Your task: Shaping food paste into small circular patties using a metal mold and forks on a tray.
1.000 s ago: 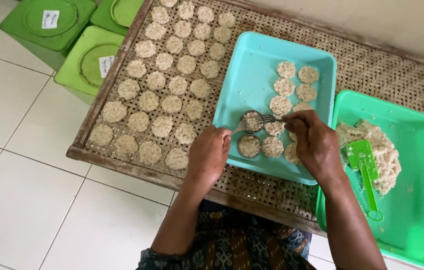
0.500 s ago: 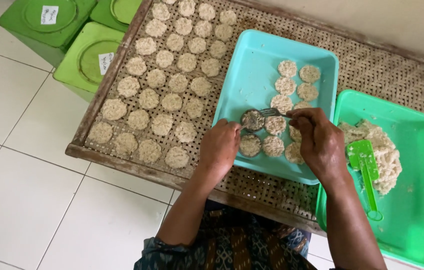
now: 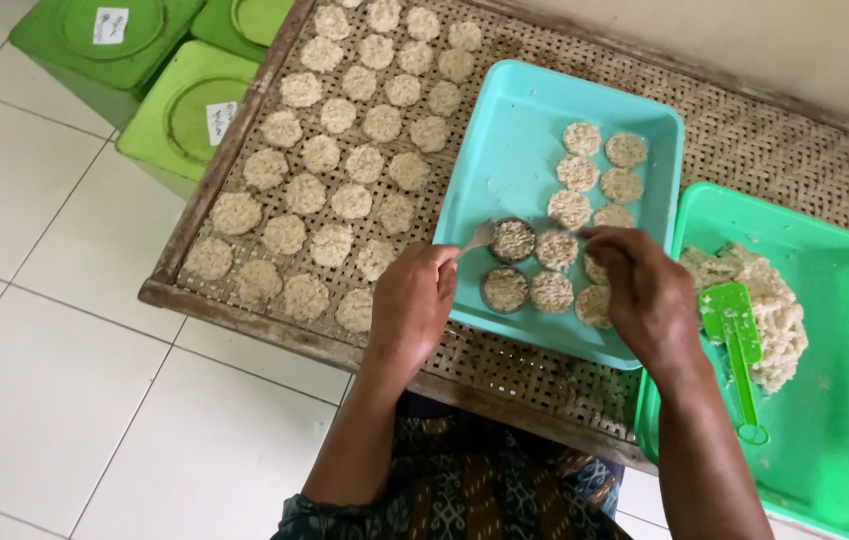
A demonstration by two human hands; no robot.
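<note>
While my left hand [image 3: 414, 300] grips the spoon [image 3: 477, 240] over a ring mould [image 3: 512, 240] in the turquoise tray [image 3: 504, 150], my right hand [image 3: 639, 290] pinches soft, crumbly patties [image 3: 556, 250]; lift by the edges.

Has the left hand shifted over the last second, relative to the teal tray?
Yes. The left hand has moved right and up toward the near left edge of the teal tray, so its fingers now reach the tray edge by the round moulds.

Soft even daylight, sharp focus
</note>
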